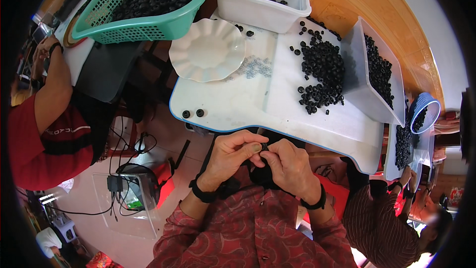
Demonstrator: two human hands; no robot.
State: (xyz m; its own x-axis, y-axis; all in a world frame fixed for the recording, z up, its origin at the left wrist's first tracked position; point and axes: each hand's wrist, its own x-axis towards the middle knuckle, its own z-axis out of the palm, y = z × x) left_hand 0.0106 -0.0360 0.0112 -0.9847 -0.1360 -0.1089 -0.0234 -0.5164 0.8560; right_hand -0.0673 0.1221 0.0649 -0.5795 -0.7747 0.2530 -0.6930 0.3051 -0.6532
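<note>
Close in front of my body, before the table's near edge, my two hands meet at the fingertips. A small black part [264,147] sits between them, mostly covered by the fingers. My left hand [229,155] is closed, thumb and forefinger pinching it. My right hand [292,167] is closed too, thumb and fingertips pressed on the same piece. Two round black pieces with holes, one a black ring [200,112], lie near the table's left front corner. A loose pile of small black parts [322,64] spreads over the right half of the white table [238,101].
A scalloped white plate [207,49] stands at left, beside a green basket [144,32] heaped with black parts. Behind are a white tub [263,12] and, at right, a clear bin [357,74]. Other people sit left and right. Cables [116,188] hang at lower left.
</note>
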